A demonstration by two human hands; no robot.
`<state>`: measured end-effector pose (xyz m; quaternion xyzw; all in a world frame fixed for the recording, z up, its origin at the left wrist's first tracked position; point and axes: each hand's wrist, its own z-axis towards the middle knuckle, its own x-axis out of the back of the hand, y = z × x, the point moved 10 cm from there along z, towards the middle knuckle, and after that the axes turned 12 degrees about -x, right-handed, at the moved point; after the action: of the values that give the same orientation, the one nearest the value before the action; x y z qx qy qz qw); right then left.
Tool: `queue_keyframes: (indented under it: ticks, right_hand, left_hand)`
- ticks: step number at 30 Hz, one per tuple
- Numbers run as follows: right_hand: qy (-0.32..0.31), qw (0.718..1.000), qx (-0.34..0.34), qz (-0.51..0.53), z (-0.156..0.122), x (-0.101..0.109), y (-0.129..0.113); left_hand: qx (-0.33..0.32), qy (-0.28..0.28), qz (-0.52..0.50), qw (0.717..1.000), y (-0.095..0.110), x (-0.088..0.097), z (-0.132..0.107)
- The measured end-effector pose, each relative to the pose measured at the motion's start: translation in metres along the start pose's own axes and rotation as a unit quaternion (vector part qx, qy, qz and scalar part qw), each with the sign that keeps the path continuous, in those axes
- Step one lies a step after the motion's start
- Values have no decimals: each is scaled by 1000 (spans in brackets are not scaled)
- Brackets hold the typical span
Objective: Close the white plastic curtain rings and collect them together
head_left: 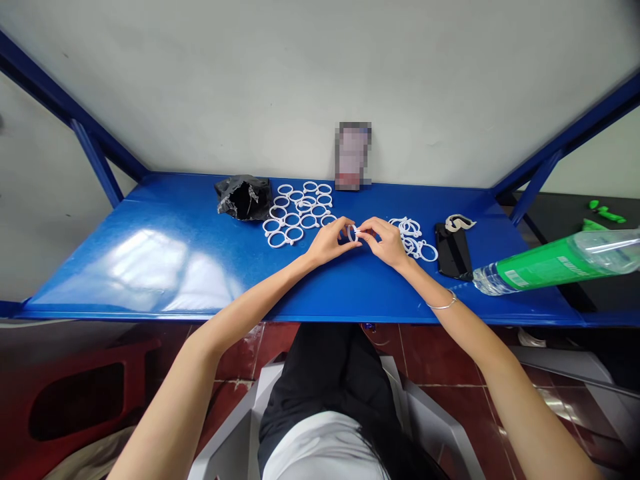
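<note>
Both my hands meet over the middle of the blue table (165, 260). My left hand (330, 241) and my right hand (386, 241) pinch one small white plastic ring (353, 233) between their fingertips. To the left of the hands, several white rings (299, 212) lie spread out flat. Right of the hands is a smaller heap of white rings (415, 239), tangled together. A thin bangle sits on my right wrist.
A crumpled black plastic bag (243, 197) lies at the back left of the rings. A black phone (453, 250) and a white clip-like piece (459, 222) lie at the right. A plastic bottle with a green label (553, 262) lies on its side at the right edge. A small blurred card (353, 155) leans on the wall.
</note>
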<state>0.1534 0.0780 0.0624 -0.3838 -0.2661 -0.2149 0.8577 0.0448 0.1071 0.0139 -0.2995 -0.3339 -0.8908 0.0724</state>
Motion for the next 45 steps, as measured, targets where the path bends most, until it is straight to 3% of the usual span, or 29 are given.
queue_keyframes:
  ticks: [45]
  right_hand:
    - [10,1000,8,12,0,2,-1]
  left_hand:
    - [-23,-5,9,1000,7,1,1]
